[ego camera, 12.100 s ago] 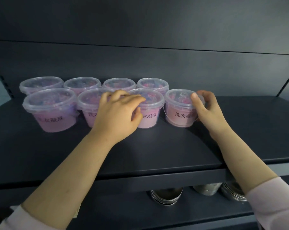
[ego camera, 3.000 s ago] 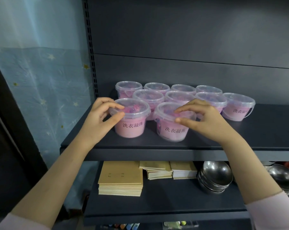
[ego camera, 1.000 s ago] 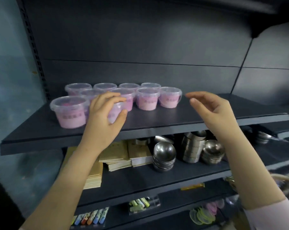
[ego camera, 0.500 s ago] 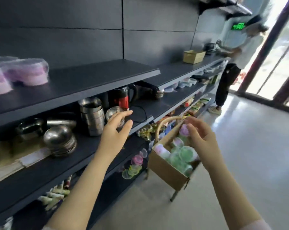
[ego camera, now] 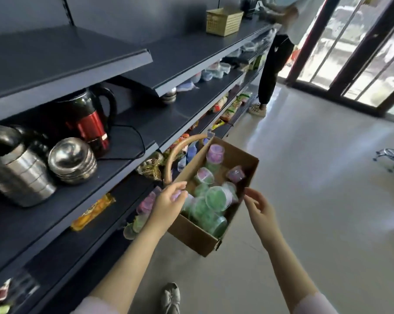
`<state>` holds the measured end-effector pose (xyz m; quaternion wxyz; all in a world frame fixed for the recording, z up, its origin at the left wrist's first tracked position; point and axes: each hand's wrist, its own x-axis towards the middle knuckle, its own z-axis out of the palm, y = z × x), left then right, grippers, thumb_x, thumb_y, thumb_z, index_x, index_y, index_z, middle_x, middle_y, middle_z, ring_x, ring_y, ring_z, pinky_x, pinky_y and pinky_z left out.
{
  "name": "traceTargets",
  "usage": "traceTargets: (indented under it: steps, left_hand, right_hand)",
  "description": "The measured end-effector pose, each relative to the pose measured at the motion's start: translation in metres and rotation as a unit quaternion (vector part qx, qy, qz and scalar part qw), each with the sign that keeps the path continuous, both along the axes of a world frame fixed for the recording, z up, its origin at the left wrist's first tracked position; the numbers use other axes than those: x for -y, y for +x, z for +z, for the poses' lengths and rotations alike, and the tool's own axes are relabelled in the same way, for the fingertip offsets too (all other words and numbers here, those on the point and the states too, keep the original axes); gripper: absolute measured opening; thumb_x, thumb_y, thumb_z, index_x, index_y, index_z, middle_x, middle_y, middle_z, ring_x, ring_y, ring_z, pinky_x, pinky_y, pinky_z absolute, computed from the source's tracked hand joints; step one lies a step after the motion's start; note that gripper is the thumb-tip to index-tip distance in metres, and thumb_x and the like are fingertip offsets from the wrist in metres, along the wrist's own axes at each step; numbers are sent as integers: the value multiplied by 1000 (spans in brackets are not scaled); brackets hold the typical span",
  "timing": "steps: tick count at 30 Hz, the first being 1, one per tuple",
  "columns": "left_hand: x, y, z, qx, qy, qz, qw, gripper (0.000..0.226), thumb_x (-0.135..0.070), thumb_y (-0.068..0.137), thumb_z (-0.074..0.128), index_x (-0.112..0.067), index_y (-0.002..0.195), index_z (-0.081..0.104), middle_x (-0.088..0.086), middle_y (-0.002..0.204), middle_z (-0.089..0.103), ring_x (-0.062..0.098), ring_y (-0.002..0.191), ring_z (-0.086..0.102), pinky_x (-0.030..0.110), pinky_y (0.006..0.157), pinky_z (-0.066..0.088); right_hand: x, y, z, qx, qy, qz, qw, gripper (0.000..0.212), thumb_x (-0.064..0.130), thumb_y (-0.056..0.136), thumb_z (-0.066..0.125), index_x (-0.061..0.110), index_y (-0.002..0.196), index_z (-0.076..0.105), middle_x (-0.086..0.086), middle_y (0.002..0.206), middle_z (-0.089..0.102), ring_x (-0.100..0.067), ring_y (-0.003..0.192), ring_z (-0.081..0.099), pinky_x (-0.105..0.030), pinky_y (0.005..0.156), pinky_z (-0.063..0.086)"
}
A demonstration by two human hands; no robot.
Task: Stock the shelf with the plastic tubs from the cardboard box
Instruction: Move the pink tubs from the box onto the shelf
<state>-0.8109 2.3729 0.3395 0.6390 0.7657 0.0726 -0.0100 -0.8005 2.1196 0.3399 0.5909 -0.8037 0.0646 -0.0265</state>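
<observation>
Head view: nearest, a grey shoe (ego camera: 170, 298) on the pale floor. Just beyond it, the left hand (ego camera: 170, 203) hovers over the near-left rim of the cardboard box (ego camera: 192, 233), fingers loosely curved, gripping nothing; the right hand (ego camera: 259, 206) hangs at the box's right rim, fingers relaxed and empty. Green tubs (ego camera: 217, 198) and purple tubs (ego camera: 215, 152) lie jumbled inside the box. Left are steel bowls (ego camera: 72, 157) and a red kettle (ego camera: 90, 123) beneath the bare upper shelf (ego camera: 55, 57); farther off, a wicker basket (ego camera: 223, 21) and another person (ego camera: 275, 60).
</observation>
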Motion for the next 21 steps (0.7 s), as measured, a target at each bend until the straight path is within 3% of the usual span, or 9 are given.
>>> traceTargets:
  steps: [4, 9, 11, 14, 18, 21]
  left_hand:
    - [11, 56, -17, -37, 7, -27, 999, 24, -23, 96, 54, -29, 118, 60, -7, 127, 59, 7, 121, 51, 32, 103, 43]
    - [25, 121, -28, -75, 27, -31, 996, 30, -23, 95, 55, -21, 124, 61, -8, 123, 60, 6, 118, 52, 18, 91, 40]
    - [32, 153, -36, -86, 28, -24, 996, 30, -21, 95, 56, -17, 125, 61, -14, 119, 59, 6, 118, 53, 18, 93, 41]
    - [47, 200, -51, -96, 21, 3, 995, 28, -18, 95, 56, -13, 123, 62, -29, 109, 51, 7, 113, 55, 18, 95, 42]
    - [72, 247, -88, -150, -15, 61, 987, 23, -22, 96, 56, -23, 119, 61, -12, 114, 61, 1, 110, 56, 9, 82, 43]
    - [92, 276, -121, -187, -23, 84, 978, 20, -21, 96, 57, -31, 112, 61, -15, 112, 62, -8, 104, 57, 3, 78, 42]
  right_hand:
    - [20, 43, -20, -29, -5, -33, 999, 31, 17, 98, 56, 14, 129, 58, 5, 122, 62, -10, 107, 60, -10, 79, 44]
    - [48, 101, -39, -56, -2, -44, 997, 27, 16, 98, 56, 22, 124, 57, 9, 114, 61, 12, 95, 55, -2, 71, 44]
    - [59, 138, -48, -72, 0, -47, 996, 29, 18, 98, 56, 21, 127, 57, 8, 118, 61, 10, 94, 57, -6, 75, 45]
    - [73, 197, -69, -97, 14, -45, 994, 39, 20, 99, 56, 13, 137, 53, 4, 126, 59, -6, 107, 59, -19, 88, 46]
    - [86, 273, -112, -153, 31, -44, 987, 45, 20, 99, 55, 15, 143, 46, 6, 130, 54, -11, 117, 53, -25, 98, 41]
    - [93, 322, -155, -189, 36, -47, 980, 51, 22, 99, 55, 19, 147, 40, 15, 128, 48, -8, 119, 49, -26, 103, 39]
